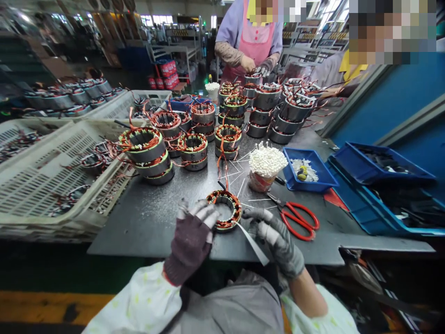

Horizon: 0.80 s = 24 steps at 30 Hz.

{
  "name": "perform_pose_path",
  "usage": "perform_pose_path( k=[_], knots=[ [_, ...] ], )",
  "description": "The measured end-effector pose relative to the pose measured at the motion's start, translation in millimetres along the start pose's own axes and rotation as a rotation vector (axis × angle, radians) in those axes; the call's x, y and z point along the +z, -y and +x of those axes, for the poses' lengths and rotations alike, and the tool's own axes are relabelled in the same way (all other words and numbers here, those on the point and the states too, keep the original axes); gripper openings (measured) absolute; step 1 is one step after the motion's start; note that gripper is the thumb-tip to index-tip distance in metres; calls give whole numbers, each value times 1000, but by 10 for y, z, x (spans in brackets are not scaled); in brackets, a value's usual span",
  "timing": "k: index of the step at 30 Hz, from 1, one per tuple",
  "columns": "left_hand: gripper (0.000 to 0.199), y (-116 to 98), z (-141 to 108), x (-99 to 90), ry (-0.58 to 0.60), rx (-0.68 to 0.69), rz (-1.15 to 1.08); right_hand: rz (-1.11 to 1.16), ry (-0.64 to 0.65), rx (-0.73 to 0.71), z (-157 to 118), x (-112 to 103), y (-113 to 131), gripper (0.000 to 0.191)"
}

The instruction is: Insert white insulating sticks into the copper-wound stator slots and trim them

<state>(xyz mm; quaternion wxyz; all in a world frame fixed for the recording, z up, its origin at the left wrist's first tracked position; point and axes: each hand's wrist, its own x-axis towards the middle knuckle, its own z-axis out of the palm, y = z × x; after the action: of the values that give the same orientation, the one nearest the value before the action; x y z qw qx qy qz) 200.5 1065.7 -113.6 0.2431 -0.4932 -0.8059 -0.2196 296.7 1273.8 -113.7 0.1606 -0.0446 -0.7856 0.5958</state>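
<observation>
A ring-shaped stator (238, 204) with copper windings lies on the dark metal table in front of me. My left hand (195, 232), in a dark glove with pale fingertips, rests its fingers on the ring's left side, fingers spread. On the right, my right hand (274, 239) in a grey glove has bent fingers beside the ring; whether they pinch anything is unclear. A white strip (253, 245) runs from the ring's lower right edge down towards the table's front edge, just left of my right hand. Red-handled scissors (301, 221) lie right of that hand.
Stacked stators (194, 150) fill the table's back, with a cup of white-tipped sticks (261, 182) before them. Blue bins (309, 183) stand right, white crates (86, 218) left. Thin white sticks lie behind the ring. Across the table a person in a pink apron (255, 44) handles a stator; another person is right.
</observation>
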Motion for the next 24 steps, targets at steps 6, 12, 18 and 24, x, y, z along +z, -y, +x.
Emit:
perform_pose_path(
  k=[6,12,18,24],
  knots=[
    [30,348,30,18,72,55,60,-332,-41,-124,34,352,-83,26],
    [27,245,211,20,141,149,-98,-297,216,-154,374,73,-84,25],
    [28,283,277,-1,169,239,-329,-55,308,-215,411,-181,-131,22],
    [23,221,123,190,36,223,-214,-78,-481,-99,592,-584,-262,22]
  ],
)
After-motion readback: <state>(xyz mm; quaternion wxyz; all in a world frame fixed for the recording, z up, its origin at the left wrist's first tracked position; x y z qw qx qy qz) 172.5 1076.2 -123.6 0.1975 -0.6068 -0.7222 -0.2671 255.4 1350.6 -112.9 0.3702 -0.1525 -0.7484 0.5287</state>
